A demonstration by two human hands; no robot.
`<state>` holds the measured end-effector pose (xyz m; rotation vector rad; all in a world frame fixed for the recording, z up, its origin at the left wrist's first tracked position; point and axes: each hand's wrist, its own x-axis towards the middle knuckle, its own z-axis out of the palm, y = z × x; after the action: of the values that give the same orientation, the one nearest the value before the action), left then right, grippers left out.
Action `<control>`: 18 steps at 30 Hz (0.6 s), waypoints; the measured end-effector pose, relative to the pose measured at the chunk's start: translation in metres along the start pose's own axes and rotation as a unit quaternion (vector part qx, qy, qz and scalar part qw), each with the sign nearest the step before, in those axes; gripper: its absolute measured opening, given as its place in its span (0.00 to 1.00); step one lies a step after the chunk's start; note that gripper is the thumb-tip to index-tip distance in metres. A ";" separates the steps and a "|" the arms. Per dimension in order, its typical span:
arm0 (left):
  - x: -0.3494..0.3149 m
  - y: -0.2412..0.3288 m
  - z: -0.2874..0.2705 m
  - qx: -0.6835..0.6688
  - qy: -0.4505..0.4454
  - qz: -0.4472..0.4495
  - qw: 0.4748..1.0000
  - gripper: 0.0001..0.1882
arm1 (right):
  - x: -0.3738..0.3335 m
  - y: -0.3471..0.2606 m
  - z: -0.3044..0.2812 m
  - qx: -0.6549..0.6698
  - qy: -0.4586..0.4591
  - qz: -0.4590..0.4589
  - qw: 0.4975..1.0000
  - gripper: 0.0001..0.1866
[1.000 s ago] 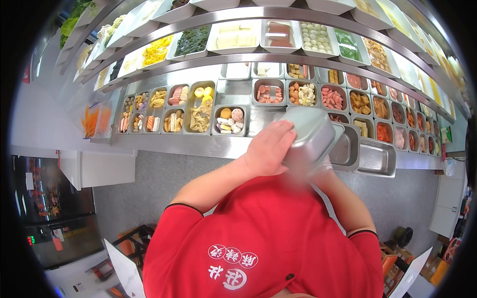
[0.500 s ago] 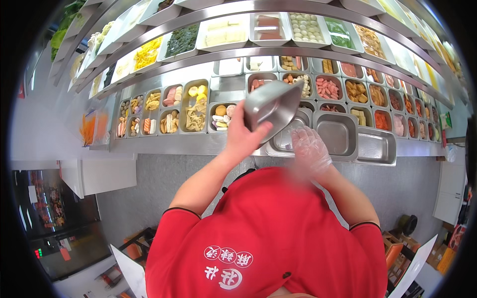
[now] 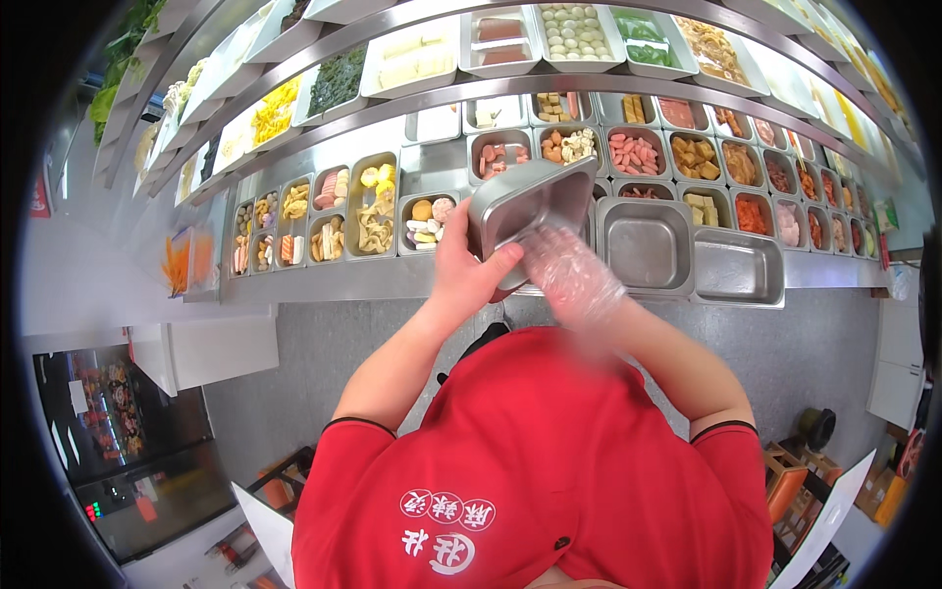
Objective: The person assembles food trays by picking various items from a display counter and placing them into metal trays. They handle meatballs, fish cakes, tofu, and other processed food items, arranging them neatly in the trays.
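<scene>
My left hand (image 3: 463, 265), bare, grips a deep rectangular metal pan (image 3: 510, 201) by its left side, the thumb over the near edge. The pan is tilted above the counter, its opening turned toward me and to the right. No food shows in the part of its inside that I see. My right hand (image 3: 577, 283), in a clear plastic glove, has its fingertips at the pan's opening. Its fingers are blurred and partly lost against the metal, so their closure is unclear. Two bare metal pans, one squarish (image 3: 648, 245) and one shallower (image 3: 738, 267), sit right of my right hand.
Rows of metal pans with foods line the counter, including fish-ball-like pieces (image 3: 429, 224), pink sausages (image 3: 633, 153) and tofu chunks (image 3: 697, 159). White trays stand on the metal-railed shelf (image 3: 432, 101) above. A white cabinet (image 3: 221, 344) is at the left.
My right hand has moved left and up from the counter pans to the opening of the held pan. The left hand still holds that pan, which now tips more toward me.
</scene>
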<state>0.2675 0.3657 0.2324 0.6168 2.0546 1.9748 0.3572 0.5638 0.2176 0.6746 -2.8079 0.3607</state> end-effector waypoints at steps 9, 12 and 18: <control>-0.006 0.017 0.016 0.014 -0.024 -0.061 0.998 0.39 | 0.012 0.010 -0.026 -0.065 0.045 -0.004 0.997 0.31; -0.011 0.027 0.016 0.001 0.005 -0.082 0.997 0.37 | 0.013 0.015 -0.027 -0.076 0.039 -0.023 0.996 0.30; -0.008 0.030 0.010 -0.029 -0.018 -0.040 0.999 0.38 | 0.007 0.010 -0.033 -0.053 0.024 -0.023 0.998 0.27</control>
<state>0.2836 0.3713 0.2603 0.5448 1.9615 1.9568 0.3517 0.5796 0.2492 0.6965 -2.7394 0.2161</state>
